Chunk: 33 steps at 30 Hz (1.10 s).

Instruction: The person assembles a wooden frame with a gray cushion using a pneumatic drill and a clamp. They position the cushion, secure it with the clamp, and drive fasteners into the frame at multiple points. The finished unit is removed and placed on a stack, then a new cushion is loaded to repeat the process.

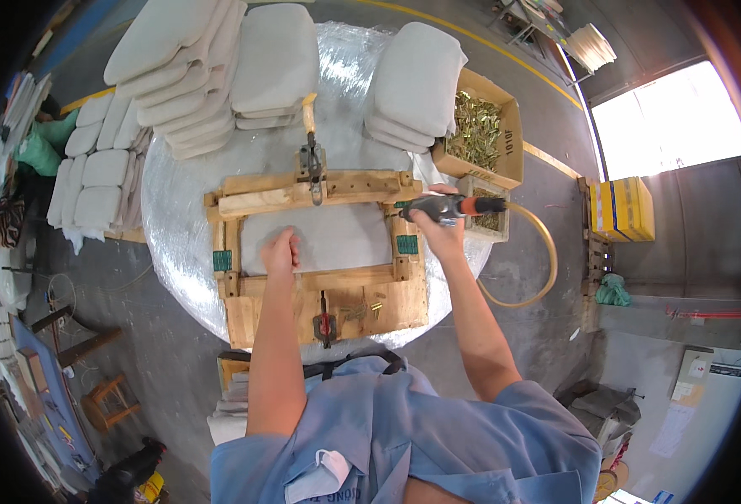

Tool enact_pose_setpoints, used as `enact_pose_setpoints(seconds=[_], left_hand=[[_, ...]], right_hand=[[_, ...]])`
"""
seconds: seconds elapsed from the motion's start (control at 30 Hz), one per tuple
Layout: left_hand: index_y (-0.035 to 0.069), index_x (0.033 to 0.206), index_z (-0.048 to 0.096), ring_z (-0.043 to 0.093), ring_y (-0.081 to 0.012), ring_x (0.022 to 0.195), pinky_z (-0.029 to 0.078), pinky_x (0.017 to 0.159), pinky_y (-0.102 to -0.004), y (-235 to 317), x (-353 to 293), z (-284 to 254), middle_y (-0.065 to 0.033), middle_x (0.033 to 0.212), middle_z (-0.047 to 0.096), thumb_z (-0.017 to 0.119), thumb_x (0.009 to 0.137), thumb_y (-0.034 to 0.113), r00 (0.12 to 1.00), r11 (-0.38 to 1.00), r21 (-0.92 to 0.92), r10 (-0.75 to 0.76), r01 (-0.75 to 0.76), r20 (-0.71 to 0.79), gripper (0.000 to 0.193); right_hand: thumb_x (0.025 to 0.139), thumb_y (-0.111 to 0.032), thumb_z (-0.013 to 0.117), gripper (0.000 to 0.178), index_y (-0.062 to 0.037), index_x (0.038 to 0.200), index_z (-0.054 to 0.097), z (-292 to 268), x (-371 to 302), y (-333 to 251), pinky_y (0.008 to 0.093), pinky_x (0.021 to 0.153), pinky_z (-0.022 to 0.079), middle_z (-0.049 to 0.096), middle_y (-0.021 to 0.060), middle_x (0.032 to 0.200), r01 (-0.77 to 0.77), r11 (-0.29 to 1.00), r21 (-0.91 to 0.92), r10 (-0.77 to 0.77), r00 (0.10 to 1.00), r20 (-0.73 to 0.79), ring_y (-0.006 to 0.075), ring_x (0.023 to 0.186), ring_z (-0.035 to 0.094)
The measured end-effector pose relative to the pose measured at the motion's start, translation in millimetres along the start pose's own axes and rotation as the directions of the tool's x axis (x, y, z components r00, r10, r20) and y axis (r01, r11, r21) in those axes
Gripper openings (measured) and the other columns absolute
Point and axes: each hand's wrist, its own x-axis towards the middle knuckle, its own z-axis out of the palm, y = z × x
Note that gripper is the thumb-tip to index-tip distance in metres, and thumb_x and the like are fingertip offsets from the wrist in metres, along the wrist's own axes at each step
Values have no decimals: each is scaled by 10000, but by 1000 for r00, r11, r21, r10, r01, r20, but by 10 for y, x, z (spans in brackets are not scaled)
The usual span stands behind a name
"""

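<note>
My right hand (444,239) is wrapped round a black air screwdriver (442,207) with an orange band, its tip at the right side of a wooden jig frame (320,281). A grey padded cushion (337,235) lies inside the frame. Over the cushion's left part my left hand (281,250) is closed, fingers curled together; anything in it is hidden. A toggle clamp (312,164) with a yellowish handle sits on the frame's far bar. Another toggle clamp (326,323), with red on it, is at the near edge, beside a few loose brass-coloured pieces (376,308).
Stacked grey cushions (275,59) stand behind the jig on the plastic-wrapped round table (181,244), with another stack (412,80) further right. A cardboard box (511,143) of metal pieces is at the far right. The screwdriver's hose (549,260) loops down on the right.
</note>
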Motion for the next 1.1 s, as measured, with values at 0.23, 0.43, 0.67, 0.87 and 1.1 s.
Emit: enact_pose_setpoints(seconds=[0.23, 0.43, 0.67, 0.87, 1.1], left_hand=[[-6, 1223, 707, 777, -269, 915, 644, 767, -383, -86, -49, -276, -167, 1022, 774, 540, 1107, 554, 960, 983, -149, -60, 104, 275, 596], [-42, 1537, 506, 564, -391, 1425, 460, 1202, -516, 139, -763, -470, -279, 1514, 585, 333, 1114, 705, 793, 802, -427, -94, 419, 601, 876], [-25, 1563, 498, 585, -370, 1388, 480, 1178, -490, 348, -1055, -887, -245, 1505, 596, 347, 1116, 698, 737, 848, -388, -5, 361, 675, 863], [-6, 1584, 478, 597, -344, 1380, 502, 1153, -469, 479, -1009, -1151, -222, 1511, 602, 349, 1129, 669, 746, 892, -319, -30, 320, 666, 824], [40, 1604, 475, 616, -325, 1366, 535, 1119, -436, 535, -939, -1274, -208, 1518, 612, 365, 1133, 651, 714, 861, -358, -8, 360, 700, 779]], right_hand=[[870, 54, 766, 608, -116, 1401, 524, 240, -1021, -566, 398, 821, 693, 676, 153, 1294, -180, 961, 210, 237, 927, -290, 274, 1096, 734], [899, 50, 653, 607, -121, 1450, 462, 715, -1800, -1131, 438, 859, 700, 654, 178, 1320, -195, 918, 345, 277, 938, -209, 296, 1149, 716], [890, 62, 630, 623, -105, 1460, 443, 1392, -2017, -1271, 464, 869, 703, 655, 180, 1327, -135, 918, 374, 216, 959, -184, 305, 1156, 715], [875, 77, 627, 615, -89, 1441, 454, 1717, -2091, -1288, 473, 852, 709, 659, 178, 1317, -147, 932, 331, 216, 960, -181, 309, 1139, 726], [878, 75, 634, 606, -95, 1432, 458, 1940, -2138, -1439, 462, 841, 713, 661, 168, 1297, -127, 938, 323, 199, 959, -200, 296, 1140, 718]])
